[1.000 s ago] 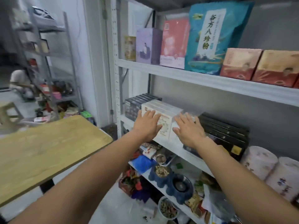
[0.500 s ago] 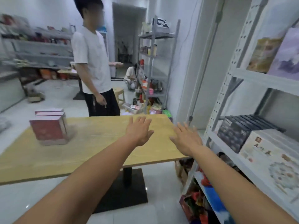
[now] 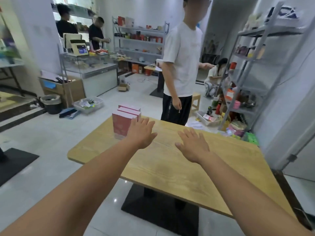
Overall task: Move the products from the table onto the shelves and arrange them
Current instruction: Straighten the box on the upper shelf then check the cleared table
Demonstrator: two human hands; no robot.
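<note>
Three red and pink boxes (image 3: pixel 121 124) stand upright in a row at the far left corner of the wooden table (image 3: pixel 179 169). My left hand (image 3: pixel 141 132) hovers over the table with fingers straight, just right of the nearest box and partly in front of it. My right hand (image 3: pixel 192 144) is spread flat above the middle of the table and holds nothing. The shelves that I was stocking are out of view.
A person in a white shirt (image 3: pixel 182 65) stands at the table's far edge. A grey metal rack (image 3: pixel 252 68) with goods is at the right, and a person crouches beside it. A glass counter (image 3: pixel 88 68), cardboard boxes and a bin (image 3: pixel 51 103) lie at the left.
I have turned from the shelf to the table. Both hands left the white boxes on the shelf and now reach over the table, the left one close to the red boxes.
</note>
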